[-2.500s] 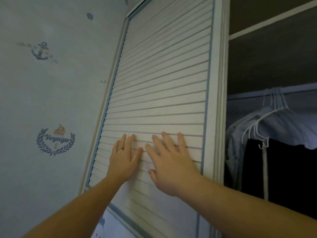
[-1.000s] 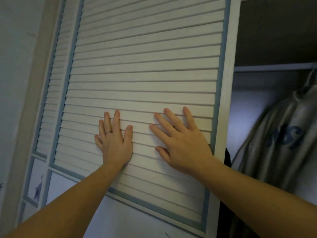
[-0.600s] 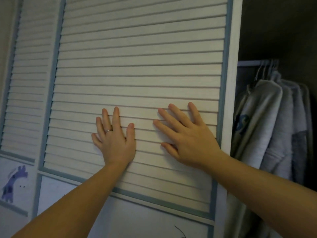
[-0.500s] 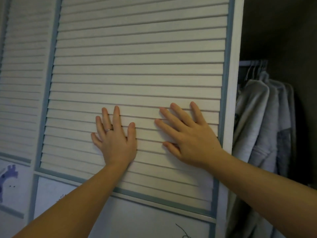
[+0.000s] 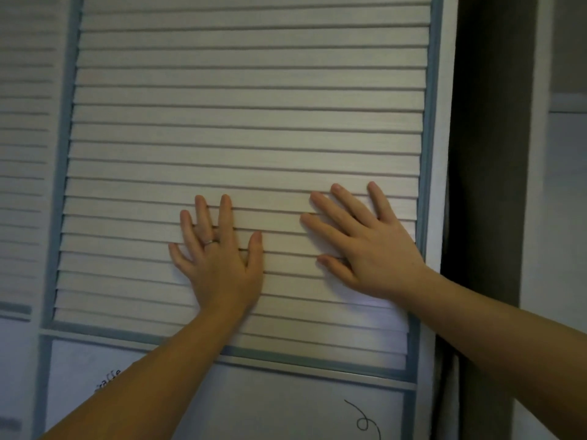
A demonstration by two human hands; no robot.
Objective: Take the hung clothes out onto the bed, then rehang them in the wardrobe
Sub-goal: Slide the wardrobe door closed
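Observation:
A white louvred sliding wardrobe door with blue trim fills most of the view. My left hand, wearing a ring, lies flat on its slats with fingers spread. My right hand presses flat on the same door near its right edge, fingers apart. Neither hand holds anything. To the right of the door only a narrow dark gap of the wardrobe opening shows. The hung clothes are hidden behind the door.
A second louvred door panel lies behind on the left. The white wardrobe frame or wall borders the gap on the right. Below the slats is a plain white door panel with small drawings.
The door has slid to the right under both flat hands. The opening has narrowed to a dark strip, and the grey clothes seen earlier are now covered.

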